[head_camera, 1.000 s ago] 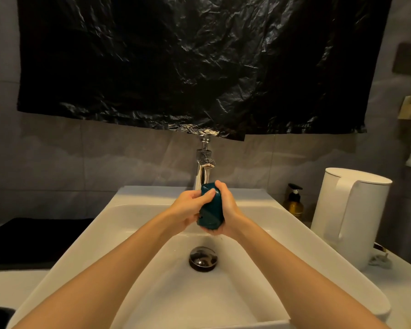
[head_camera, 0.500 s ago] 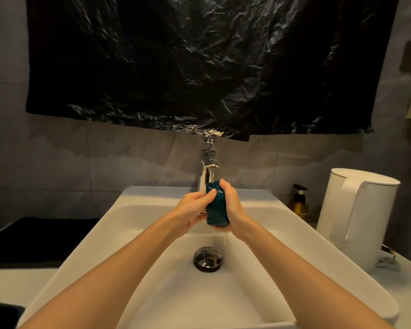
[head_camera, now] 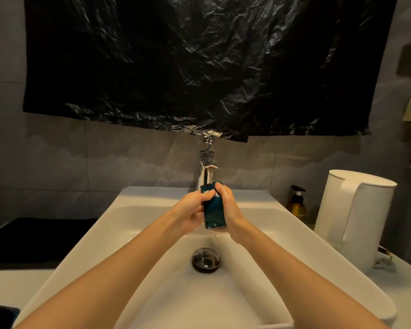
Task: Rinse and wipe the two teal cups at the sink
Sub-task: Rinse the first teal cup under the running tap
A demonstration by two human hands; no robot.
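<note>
Under the chrome tap [head_camera: 208,167], above the white sink [head_camera: 152,195], we see 1 teal cup [head_camera: 213,210] held nearly upright between 2 hands. The left hand [head_camera: 191,213] grips its left side, fingers curled round the wall and thumb up near the top edge. The right hand [head_camera: 228,205] clasps the other side, its fingers wrapped over the top. A thin trickle of water [head_camera: 214,238] falls from the cup's lower end toward the dark drain plug [head_camera: 206,260]. To the right, on the counter [head_camera: 408,293], a pump bottle [head_camera: 297,203] stands just beside a white kettle [head_camera: 356,217]. A crumpled black plastic sheet [head_camera: 199,67] covers the wall above the tap.
</note>
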